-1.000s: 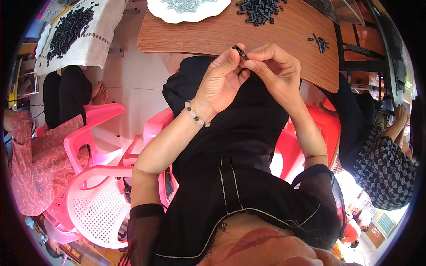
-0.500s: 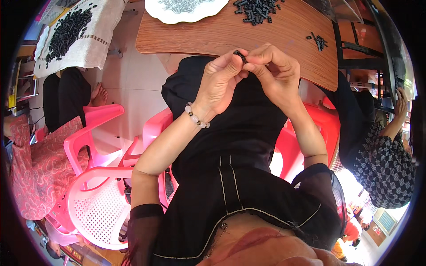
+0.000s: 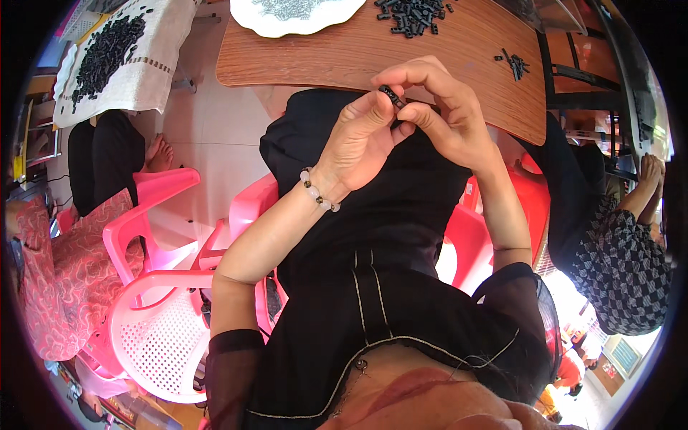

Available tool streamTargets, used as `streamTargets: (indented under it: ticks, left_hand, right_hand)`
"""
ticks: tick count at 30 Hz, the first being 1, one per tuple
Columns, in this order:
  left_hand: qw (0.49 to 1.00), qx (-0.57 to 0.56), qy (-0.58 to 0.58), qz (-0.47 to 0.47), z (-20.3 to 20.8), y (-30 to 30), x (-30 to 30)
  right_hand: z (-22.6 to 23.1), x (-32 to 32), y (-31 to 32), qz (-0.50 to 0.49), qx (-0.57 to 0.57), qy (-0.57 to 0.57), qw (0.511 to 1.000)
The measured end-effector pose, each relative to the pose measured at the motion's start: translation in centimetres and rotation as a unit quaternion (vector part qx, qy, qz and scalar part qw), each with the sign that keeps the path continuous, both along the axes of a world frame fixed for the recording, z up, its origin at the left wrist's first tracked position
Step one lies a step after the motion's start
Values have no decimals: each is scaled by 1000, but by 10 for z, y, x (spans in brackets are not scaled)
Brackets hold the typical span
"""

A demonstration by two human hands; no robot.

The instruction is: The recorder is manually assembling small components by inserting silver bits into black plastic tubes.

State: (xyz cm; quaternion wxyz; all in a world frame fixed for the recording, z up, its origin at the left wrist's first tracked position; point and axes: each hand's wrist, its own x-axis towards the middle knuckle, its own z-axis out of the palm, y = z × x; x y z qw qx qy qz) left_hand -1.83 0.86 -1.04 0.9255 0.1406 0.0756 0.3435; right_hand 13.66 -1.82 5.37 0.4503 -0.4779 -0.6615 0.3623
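Above my lap, near the table's front edge, both hands meet at a small black ridged plastic piece (image 3: 391,95). My left hand (image 3: 355,140) pinches it between thumb and fingers; a beaded bracelet circles that wrist. The thumb of my right hand (image 3: 451,118) is at the piece's lower end, while its forefinger arches over the top toward the left fingers. My right hand's other fingers are partly hidden behind. On the wooden table (image 3: 301,63) lie a heap of similar black pieces (image 3: 414,16) and, at the right, a smaller group of thin dark pieces (image 3: 514,66).
A white scalloped dish (image 3: 294,29) of small silvery parts stands at the table's far left. Another black heap (image 3: 107,61) lies on a cloth-covered table (image 3: 154,79). Pink plastic chairs (image 3: 161,337) stand at left. People sit on both sides, one in a checked top (image 3: 623,265).
My right forefinger has lifted and stretched leftward over the piece, opening a gap from the thumb. More of the black piece shows now. The left hand has barely moved.
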Motion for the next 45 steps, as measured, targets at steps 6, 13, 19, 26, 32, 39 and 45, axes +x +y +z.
streamTargets:
  ticks: [6, 13, 19, 26, 32, 39, 45]
  left_hand:
    - [1000, -23, 5, 9, 3, -3, 2]
    - [1000, -16, 0, 12, 0, -6, 2]
    - [1000, -2, 1, 17, -1, -9, 1]
    - [1000, -21, 0, -3, -5, -13, 3]
    - [1000, -21, 4, -14, -1, -4, 2]
    - [999, -47, 9, -1, -1, 1, -3]
    - [998, -59, 20, -7, -5, 1, -4]
  right_hand:
    - [1, -1, 0, 41, -53, 37, 997]
    - [1, 4, 1, 73, -73, 28, 994]
    - [-3, -1, -3, 43, -49, 27, 998]
    - [-7, 3, -6, 41, -48, 16, 998]
    - [-9, 5, -3, 57, -58, 98, 992]
    - [-9, 3, 5, -26, 20, 85, 996]
    - [-17, 8, 1, -63, 25, 2, 998]
